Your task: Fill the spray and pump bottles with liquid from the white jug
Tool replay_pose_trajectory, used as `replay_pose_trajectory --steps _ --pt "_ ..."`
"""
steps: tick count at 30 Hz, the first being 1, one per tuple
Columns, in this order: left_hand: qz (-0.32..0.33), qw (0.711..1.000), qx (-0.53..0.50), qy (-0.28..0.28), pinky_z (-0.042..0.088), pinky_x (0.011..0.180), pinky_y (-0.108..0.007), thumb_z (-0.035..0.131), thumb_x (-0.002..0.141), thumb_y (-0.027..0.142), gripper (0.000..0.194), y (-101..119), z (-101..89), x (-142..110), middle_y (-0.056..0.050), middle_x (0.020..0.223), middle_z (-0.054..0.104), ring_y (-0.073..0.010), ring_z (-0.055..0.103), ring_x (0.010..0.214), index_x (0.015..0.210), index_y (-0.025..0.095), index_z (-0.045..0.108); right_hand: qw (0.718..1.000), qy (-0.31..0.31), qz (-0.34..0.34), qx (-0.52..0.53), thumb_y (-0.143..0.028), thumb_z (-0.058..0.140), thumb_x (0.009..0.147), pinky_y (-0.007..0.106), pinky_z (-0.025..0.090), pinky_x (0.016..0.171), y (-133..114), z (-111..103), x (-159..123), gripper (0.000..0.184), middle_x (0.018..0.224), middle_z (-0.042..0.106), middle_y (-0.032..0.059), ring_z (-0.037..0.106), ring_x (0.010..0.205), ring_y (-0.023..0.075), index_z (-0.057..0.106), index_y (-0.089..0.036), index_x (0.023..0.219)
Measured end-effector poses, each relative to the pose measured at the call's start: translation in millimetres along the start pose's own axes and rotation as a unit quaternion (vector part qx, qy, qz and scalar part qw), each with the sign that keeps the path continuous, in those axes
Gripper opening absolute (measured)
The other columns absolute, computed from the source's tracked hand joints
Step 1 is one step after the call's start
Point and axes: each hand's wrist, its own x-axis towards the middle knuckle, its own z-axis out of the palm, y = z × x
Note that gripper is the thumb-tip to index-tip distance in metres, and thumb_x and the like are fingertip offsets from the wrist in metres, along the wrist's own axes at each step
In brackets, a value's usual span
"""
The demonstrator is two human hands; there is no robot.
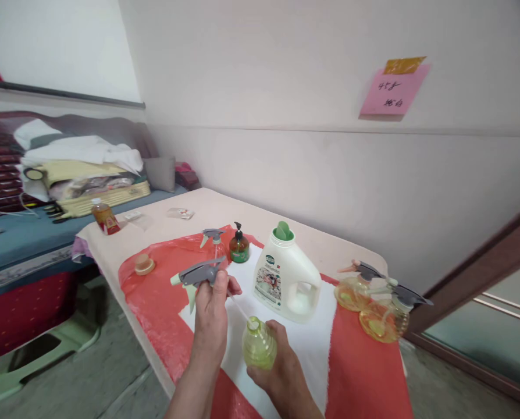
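My left hand [212, 314] is closed on a grey spray trigger head [199, 273] with a pale green nozzle, held up over the table. Its thin dip tube [238, 305] slants down towards the open neck of a small yellow-green ribbed bottle [259, 344]. My right hand [281, 372] grips that bottle from below and behind. Both hands hover above a white cloth [312, 343] laid over a red cloth [155, 297].
A white detergent jug [286, 279] with a green cap stands just beyond my hands, with a dark green pump bottle [239, 245] and a pink spray bottle [214, 241] behind. Two yellow spray bottles [373, 302] stand on the right. A round lid [144, 265] and a red-labelled bottle [104, 216] sit far left.
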Motion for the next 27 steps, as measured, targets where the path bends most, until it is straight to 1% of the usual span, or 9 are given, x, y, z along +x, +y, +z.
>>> replay_pose_trajectory --steps 2,5,9,11,14,17,20,23,27 --pt "-0.007 1.0 -0.007 -0.022 0.047 0.072 -0.03 0.071 0.077 0.041 0.023 1.3 1.5 -2.1 -0.002 0.072 0.063 -0.0169 0.058 0.069 0.077 0.019 0.065 1.0 0.007 -0.002 -0.029 -0.02 0.059 0.059 0.039 0.052 0.077 -9.7 -9.6 -2.0 0.061 0.097 0.065 0.0009 0.065 0.088 0.0252 0.042 -0.026 0.117" --pt "-0.017 0.997 0.017 -0.068 0.047 0.076 -0.031 0.071 0.077 0.042 0.024 -0.9 1.1 -4.1 -0.004 0.076 0.065 -0.0179 0.06 0.073 0.081 0.018 0.067 0.995 0.01 -0.051 -0.081 -0.02 0.061 0.056 0.04 0.05 0.083 -21.4 -25.5 -2.5 0.065 0.107 0.064 0.0036 0.063 0.097 0.0274 0.045 -0.025 0.119" --pt "-0.063 0.99 0.039 -0.117 0.046 0.082 -0.034 0.067 0.079 0.049 0.032 -9.9 0.4 -7.3 -0.008 0.082 0.068 -0.0204 0.062 0.079 0.084 0.018 0.068 0.989 0.018 -0.123 -0.081 -0.018 0.059 0.056 0.039 0.05 0.086 -31.9 -39.2 -1.4 0.071 0.115 0.063 0.0045 0.062 0.103 0.0264 0.045 -0.027 0.125" --pt "-0.092 0.985 0.044 -0.138 0.046 0.084 -0.035 0.063 0.081 0.052 0.035 -12.8 2.0 -10.6 -0.009 0.087 0.068 -0.0214 0.064 0.083 0.087 0.018 0.067 0.989 0.025 -0.123 -0.081 -0.018 0.059 0.056 0.039 0.051 0.084 -36.9 -42.1 -1.3 0.072 0.115 0.063 0.0046 0.063 0.102 0.0259 0.045 -0.027 0.126" --pt "-0.136 0.975 0.056 -0.168 0.046 0.086 -0.035 0.06 0.083 0.053 0.035 -11.2 7.3 -17.6 -0.01 0.094 0.069 -0.0218 0.064 0.089 0.089 0.018 0.067 0.99 0.025 -0.097 -0.095 -0.021 0.059 0.058 0.039 0.053 0.081 -46.6 -46.5 -1.1 0.069 0.114 0.064 0.005 0.064 0.1 0.0264 0.047 -0.027 0.125" --pt "-0.177 0.967 0.046 -0.179 0.047 0.083 -0.035 0.064 0.081 0.051 0.033 -6.3 14.4 -24.4 -0.01 0.093 0.069 -0.0222 0.065 0.088 0.087 0.018 0.067 0.992 0.014 -0.067 -0.11 -0.023 0.059 0.059 0.042 0.053 0.083 -56.7 -53.4 -0.1 0.068 0.117 0.065 0.0067 0.063 0.103 0.0283 0.048 -0.026 0.126" --pt "-0.202 0.963 0.025 -0.174 0.048 0.078 -0.035 0.069 0.077 0.05 0.032 -5.9 19.7 -29.1 -0.009 0.09 0.069 -0.0226 0.065 0.082 0.085 0.019 0.067 0.992 0.002 -0.053 -0.117 -0.023 0.058 0.059 0.044 0.052 0.087 -60.3 -58.6 1.2 0.07 0.121 0.063 0.0068 0.062 0.108 0.0291 0.047 -0.026 0.128" --pt "-0.206 0.965 0.016 -0.162 0.049 0.075 -0.036 0.072 0.073 0.048 0.031 -10.4 21.8 -31.8 -0.008 0.084 0.069 -0.0237 0.065 0.079 0.082 0.019 0.066 0.991 0.007 -0.059 -0.116 -0.022 0.057 0.058 0.045 0.051 0.089 -56.5 -59.2 2.5 0.074 0.123 0.063 0.0054 0.061 0.11 0.0288 0.044 -0.028 0.131" --pt "-0.198 0.967 0.018 -0.159 0.049 0.075 -0.035 0.075 0.071 0.044 0.027 -13.2 22.6 -33.4 -0.007 0.079 0.068 -0.0246 0.065 0.08 0.077 0.02 0.065 0.992 0.018 -0.072 -0.1 -0.022 0.057 0.059 0.043 0.049 0.092 -55.2 -58.9 2.5 0.077 0.126 0.061 0.0043 0.059 0.113 0.0274 0.04 -0.031 0.134"
